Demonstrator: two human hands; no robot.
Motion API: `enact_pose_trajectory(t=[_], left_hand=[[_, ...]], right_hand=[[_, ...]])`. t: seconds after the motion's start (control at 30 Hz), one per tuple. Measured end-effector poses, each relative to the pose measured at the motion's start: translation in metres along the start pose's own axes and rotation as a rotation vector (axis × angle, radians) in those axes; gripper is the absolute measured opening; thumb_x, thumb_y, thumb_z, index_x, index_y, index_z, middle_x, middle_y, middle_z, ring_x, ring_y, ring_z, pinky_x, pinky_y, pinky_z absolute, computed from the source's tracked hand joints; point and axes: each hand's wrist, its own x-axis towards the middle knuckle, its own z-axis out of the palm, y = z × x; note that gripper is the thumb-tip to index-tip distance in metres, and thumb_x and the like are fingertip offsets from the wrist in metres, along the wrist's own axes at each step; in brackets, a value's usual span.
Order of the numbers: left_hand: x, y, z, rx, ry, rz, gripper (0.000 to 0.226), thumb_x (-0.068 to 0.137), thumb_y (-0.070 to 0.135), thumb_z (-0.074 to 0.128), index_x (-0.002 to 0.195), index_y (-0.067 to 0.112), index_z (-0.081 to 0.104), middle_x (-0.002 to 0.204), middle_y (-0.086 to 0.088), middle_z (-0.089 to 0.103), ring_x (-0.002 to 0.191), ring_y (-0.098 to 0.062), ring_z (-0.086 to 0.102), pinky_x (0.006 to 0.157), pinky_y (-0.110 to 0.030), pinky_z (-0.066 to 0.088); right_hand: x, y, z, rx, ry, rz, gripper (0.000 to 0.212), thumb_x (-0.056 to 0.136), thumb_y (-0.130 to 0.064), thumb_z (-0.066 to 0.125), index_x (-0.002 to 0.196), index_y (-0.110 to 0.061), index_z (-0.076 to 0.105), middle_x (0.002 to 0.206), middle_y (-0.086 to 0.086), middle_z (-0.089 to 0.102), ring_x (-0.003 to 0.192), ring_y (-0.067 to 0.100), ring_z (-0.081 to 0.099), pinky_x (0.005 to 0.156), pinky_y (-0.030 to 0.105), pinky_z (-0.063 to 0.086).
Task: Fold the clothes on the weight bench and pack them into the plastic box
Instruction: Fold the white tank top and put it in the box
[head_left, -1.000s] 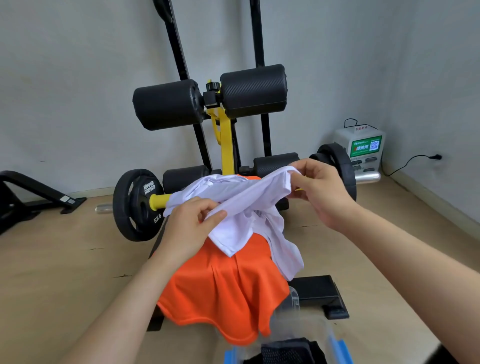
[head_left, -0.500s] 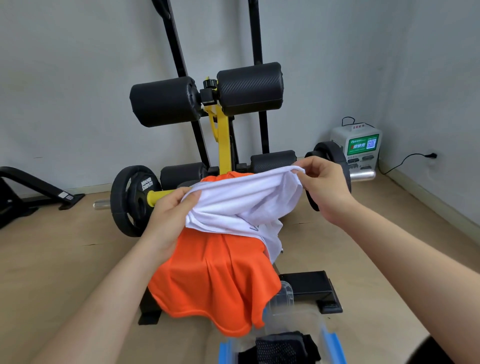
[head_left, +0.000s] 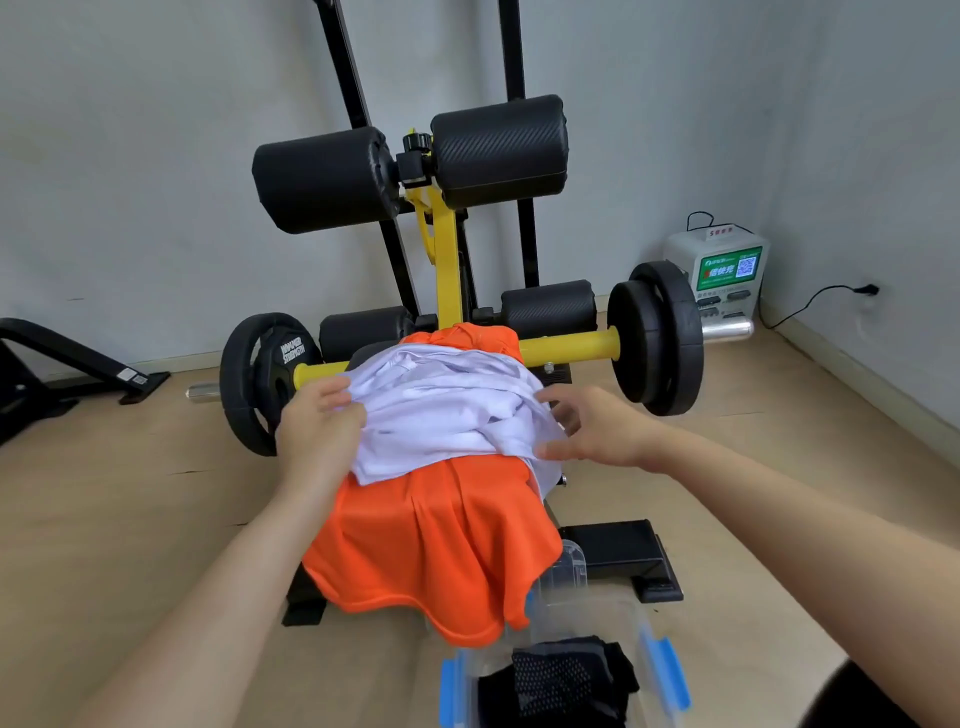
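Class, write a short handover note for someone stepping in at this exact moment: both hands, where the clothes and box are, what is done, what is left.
Left hand grips the left edge of the crumpled white garment; right hand is open, fingers spread at its right edge.
The white garment lies on the orange garment, draped over the weight bench.
Done: a black mesh garment is in the clear plastic box with blue latches.
Left: fold and pack white, then orange.

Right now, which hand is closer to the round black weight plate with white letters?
The left hand. It grips the crumpled white garment right beside the round black lettered weight plate. The right hand is open at the garment's opposite edge, farther from that plate.
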Motion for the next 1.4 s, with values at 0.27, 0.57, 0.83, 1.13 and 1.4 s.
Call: enact_pose_trajectory(t=[0.27,0.57,0.83,1.13,1.4], left_hand=[[-0.034,0.012,0.043,0.314,-0.440,0.693,0.078,0.070,0.057,0.072,0.142,0.046,0.043,0.145,0.019,0.045,0.135,-0.004,0.037,0.111,-0.023,0.028],[-0.032,0.018,0.061,0.107,-0.468,0.598,0.020,0.082,0.039,0.067,0.092,0.022,0.072,0.068,-0.002,0.067,0.062,-0.025,0.064,0.063,-0.047,0.054],[0.001,0.005,0.022,0.239,0.061,0.458,0.034,0.088,0.032,0.069,0.069,0.005,0.061,0.062,-0.015,0.064,0.067,-0.037,0.064,0.067,-0.045,0.051],[-0.006,0.001,0.004,0.313,0.167,0.379,0.030,0.079,0.025,0.076,0.099,0.025,0.053,0.102,0.010,0.061,0.093,-0.018,0.059,0.074,-0.039,0.048],[-0.025,0.009,0.032,0.599,-0.314,0.693,0.064,0.066,0.061,0.057,0.126,0.042,0.062,0.137,0.014,0.058,0.129,-0.018,0.050,0.105,-0.045,0.042]], right_hand=[[-0.004,-0.037,-0.013,0.506,0.156,-0.159,0.007,0.088,0.004,0.067,0.095,0.005,0.068,0.084,0.021,0.069,0.071,0.016,0.065,0.066,0.030,0.056],[-0.018,-0.040,-0.028,0.751,-0.105,-0.169,0.029,0.093,0.007,0.058,0.120,0.003,0.065,0.111,0.026,0.070,0.104,0.032,0.068,0.087,0.036,0.056],[0.008,0.022,-0.002,0.368,0.086,0.188,0.070,0.078,-0.027,0.083,0.139,-0.015,0.052,0.125,0.002,0.059,0.116,0.019,0.057,0.085,0.027,0.047],[0.023,0.039,0.031,0.390,0.131,0.151,0.037,0.080,-0.024,0.079,0.077,0.005,0.055,0.074,0.009,0.050,0.064,0.021,0.042,0.060,0.029,0.036],[0.005,0.010,-0.029,0.749,0.206,0.008,0.028,0.092,-0.015,0.061,0.115,0.002,0.065,0.111,0.016,0.071,0.098,0.025,0.067,0.093,0.040,0.051]])
